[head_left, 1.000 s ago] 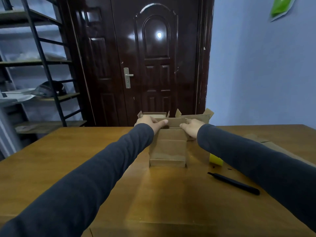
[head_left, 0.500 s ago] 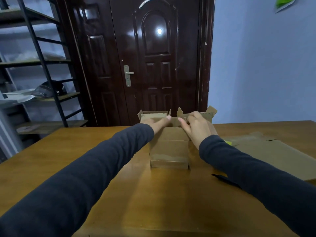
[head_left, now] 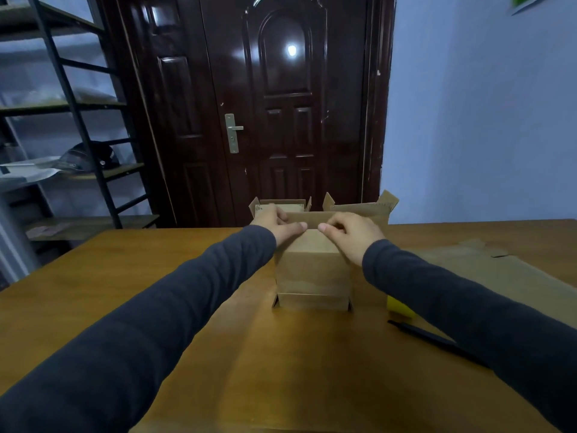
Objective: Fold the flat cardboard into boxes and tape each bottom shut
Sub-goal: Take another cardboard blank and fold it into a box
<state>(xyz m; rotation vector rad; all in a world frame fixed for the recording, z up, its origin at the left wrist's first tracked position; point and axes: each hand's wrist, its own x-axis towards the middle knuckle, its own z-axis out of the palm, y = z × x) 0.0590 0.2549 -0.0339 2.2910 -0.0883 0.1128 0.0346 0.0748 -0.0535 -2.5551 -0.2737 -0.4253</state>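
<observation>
A box (head_left: 313, 270) stands on the table (head_left: 156, 276), well out from the person at arm's reach, with both hands on its top. The left hand (head_left: 276, 223) and right hand (head_left: 349, 232) press down on the top flaps, thumbs nearly meeting at the middle seam; neither is clenched around anything, both lying flat on cardboard. Two more boxes (head_left: 359, 209) stand just behind with flaps up, and flat cardboard (head_left: 499, 276) lies to the right. A yellow thing (head_left: 398, 306), likely the tape, sits just beside the box, half hidden by the right sleeve, with a dark pen-like tool (head_left: 431, 339) nearer. The likely trouble is at the seam: if either hand lifts to fetch the tape, the flaps may spring up and leave a gap. Pressing unevenly could push one flap under the other or buckle the thin wall. At this reach, the box could also slide into those behind it.
</observation>
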